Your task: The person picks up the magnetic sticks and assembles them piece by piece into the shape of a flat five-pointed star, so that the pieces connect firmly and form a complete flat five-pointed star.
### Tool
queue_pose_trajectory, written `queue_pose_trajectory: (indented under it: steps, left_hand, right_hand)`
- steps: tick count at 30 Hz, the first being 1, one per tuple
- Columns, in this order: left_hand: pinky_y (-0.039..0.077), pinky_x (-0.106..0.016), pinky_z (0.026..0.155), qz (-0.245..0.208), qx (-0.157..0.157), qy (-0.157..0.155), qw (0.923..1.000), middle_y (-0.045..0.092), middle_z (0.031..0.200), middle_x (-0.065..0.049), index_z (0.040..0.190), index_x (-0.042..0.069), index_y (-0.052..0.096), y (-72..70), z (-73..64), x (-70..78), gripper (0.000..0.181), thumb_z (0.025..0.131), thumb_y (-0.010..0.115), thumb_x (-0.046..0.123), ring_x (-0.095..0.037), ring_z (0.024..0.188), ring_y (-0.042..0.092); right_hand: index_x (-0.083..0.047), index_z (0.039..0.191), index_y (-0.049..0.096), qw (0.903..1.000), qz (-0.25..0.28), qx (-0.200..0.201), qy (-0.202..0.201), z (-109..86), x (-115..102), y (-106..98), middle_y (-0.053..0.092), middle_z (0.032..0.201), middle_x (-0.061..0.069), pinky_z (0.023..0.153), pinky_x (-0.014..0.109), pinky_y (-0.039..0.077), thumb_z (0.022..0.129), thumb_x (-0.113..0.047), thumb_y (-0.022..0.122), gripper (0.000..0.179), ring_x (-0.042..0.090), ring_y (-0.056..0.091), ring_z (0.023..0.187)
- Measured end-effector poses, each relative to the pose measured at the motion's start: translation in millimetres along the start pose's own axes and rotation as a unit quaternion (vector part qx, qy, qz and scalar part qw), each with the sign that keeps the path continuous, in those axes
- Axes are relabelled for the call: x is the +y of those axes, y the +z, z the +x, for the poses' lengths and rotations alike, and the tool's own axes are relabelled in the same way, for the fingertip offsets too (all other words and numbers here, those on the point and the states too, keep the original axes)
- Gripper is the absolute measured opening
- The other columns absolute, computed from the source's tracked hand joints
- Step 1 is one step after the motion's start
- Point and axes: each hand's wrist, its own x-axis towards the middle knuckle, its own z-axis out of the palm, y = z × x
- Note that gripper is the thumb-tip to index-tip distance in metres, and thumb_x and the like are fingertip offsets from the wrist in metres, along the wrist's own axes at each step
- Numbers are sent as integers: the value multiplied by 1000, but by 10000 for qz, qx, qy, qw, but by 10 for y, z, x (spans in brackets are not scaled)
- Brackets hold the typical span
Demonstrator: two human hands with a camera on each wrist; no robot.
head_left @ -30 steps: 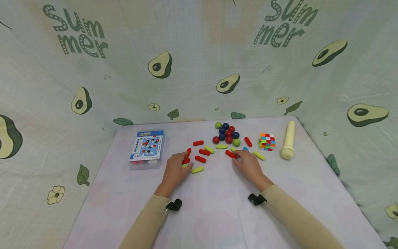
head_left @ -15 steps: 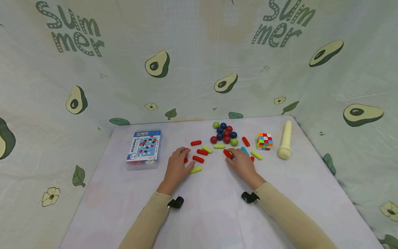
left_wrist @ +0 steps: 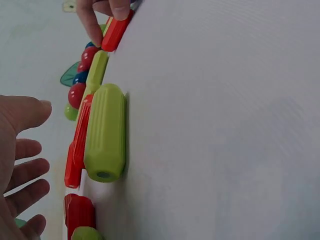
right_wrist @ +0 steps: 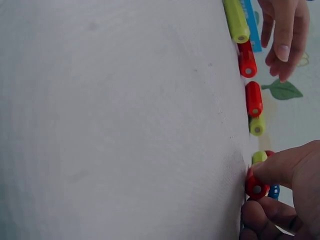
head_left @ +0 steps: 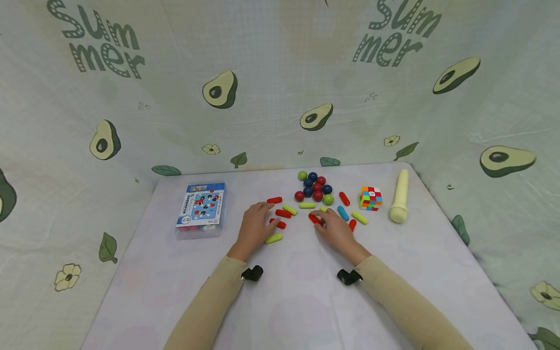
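Note:
My right hand [head_left: 338, 229] pinches a red toy rod [right_wrist: 256, 186] between thumb and fingers, low over the table. Grooved sides and a grey disc in the end mark these rods. My left hand [head_left: 253, 226] hovers over the left part of the spread, fingers spread and loosely bent, nothing in its grasp. Just right of its thumb lie a red rod [head_left: 280, 224] and a yellow-green rod [left_wrist: 106, 132]. Another red rod [head_left: 283, 213] and a yellow-green one [head_left: 289, 209] sit farther back. Beside my right hand lie a blue rod [head_left: 343, 213] and a red rod [head_left: 352, 225].
Behind the rods several red, blue and green balls [head_left: 317, 186] form a cluster. A puzzle cube [head_left: 370, 199] and a pale-yellow club-shaped object [head_left: 399, 197] stand and lie at right. A clear plastic box with a printed molecule card [head_left: 201, 210] lies at left.
My right hand shifts left with the red rod, uncovering the blue rod and a red one beside it. My left hand moves slightly up and right, covering the red rods near its fingertips.

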Motion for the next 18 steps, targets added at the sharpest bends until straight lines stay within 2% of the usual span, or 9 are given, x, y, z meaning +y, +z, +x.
queue_pose_trajectory:
  steps: [6,12,15,18]
  left_hand:
    - [38,-45,113,-168,-76,-65,9998,64,128,-2,144,16,56,46,179,112,57,95,72,40,-24,123,53]
    - [36,-45,115,6,-237,35,9997,60,137,-5,145,15,56,40,356,249,57,96,71,40,-27,131,49]
    - [36,-43,114,54,-261,22,9996,63,134,-5,149,15,51,85,447,262,62,96,71,41,-27,128,51]
    - [38,-42,112,-15,-245,8,9997,64,129,-5,148,16,52,150,526,256,60,96,71,40,-27,124,52]
  right_hand:
    - [-22,135,64,9995,214,-143,160,15,-21,41,57,92,1,68,31,46,95,-26,74,41,18,53,81]
    - [-21,133,64,9991,366,-165,116,12,-32,32,58,92,0,70,33,47,94,-27,75,41,19,53,83]
    - [-21,133,64,9989,403,-217,135,28,-38,30,58,91,1,70,32,46,94,-27,75,40,19,53,82]
    - [-22,132,64,9986,419,-264,176,43,-47,32,57,90,2,69,33,46,94,-26,75,40,19,53,81]
